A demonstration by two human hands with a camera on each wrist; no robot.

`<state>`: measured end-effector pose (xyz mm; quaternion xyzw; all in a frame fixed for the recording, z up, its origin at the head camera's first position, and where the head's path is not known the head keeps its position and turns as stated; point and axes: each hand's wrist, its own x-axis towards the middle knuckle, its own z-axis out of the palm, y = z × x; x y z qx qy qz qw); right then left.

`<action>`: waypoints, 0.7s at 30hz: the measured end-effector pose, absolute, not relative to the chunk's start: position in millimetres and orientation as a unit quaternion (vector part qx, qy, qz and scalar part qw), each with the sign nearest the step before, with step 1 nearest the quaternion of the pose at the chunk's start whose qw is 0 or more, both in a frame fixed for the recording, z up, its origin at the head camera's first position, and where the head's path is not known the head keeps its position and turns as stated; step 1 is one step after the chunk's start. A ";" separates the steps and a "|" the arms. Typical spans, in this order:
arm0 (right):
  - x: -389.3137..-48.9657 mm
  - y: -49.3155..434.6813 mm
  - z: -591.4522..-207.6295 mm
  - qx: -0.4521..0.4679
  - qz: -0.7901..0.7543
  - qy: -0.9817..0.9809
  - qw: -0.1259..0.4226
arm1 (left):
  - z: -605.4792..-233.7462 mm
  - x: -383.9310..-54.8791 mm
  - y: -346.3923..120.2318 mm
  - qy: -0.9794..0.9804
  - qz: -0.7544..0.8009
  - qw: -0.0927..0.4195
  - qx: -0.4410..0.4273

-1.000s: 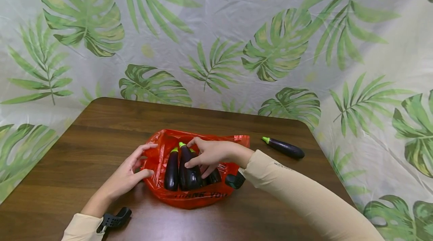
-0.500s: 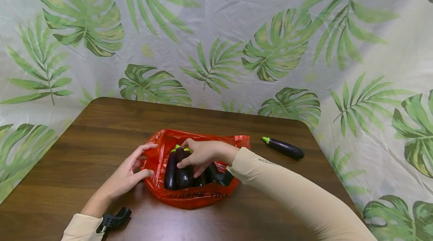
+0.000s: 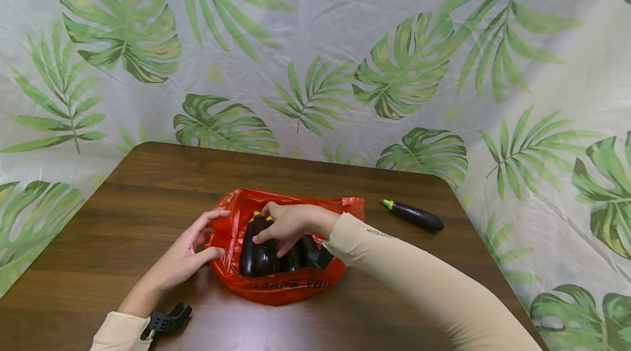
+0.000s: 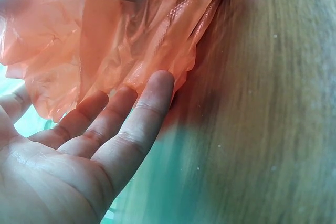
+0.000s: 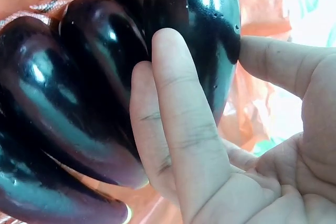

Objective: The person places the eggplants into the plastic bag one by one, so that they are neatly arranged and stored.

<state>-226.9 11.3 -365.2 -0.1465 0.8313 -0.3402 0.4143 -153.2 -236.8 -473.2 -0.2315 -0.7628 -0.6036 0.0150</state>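
A red plastic bag (image 3: 276, 295) lettered "THANK YOU" lies with its mouth spread, holding several dark purple eggplants with green stem ends. My right hand (image 3: 288, 224) reaches inside and holds one eggplant (image 3: 266, 261) between thumb and fingers, against the leftmost eggplant (image 3: 247, 255). In the right wrist view, the thumb touches one side of this held eggplant (image 5: 212, 3), while further eggplants (image 5: 89, 114) lie side by side beyond the fingers. At the bag's left side, my left hand (image 3: 184, 255) has loosely extended fingers; the left wrist view shows fingertips against the red film (image 4: 110, 51).
One more eggplant (image 3: 416, 216) lies on the brown wooden table (image 3: 162, 186), right of the bag. A leaf-patterned cloth (image 3: 315, 39) hangs behind the table. Black wrist devices (image 3: 170, 318) are worn on both arms.
My right hand has shifted slightly left within the bag, bringing the held eggplant closer to the leftmost one. My left hand and the lone eggplant have stayed put.
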 end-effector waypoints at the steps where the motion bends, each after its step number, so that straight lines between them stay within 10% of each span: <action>1: -226.7 10.9 -365.0 -0.147 -0.338 0.832 0.414 | -473.2 -153.1 -236.8 -0.762 -0.604 0.015 -0.232; 21: -224.7 10.9 -361.5 -0.152 -0.321 0.844 0.402 | -473.0 -153.0 -237.3 -0.767 -0.598 0.015 -0.232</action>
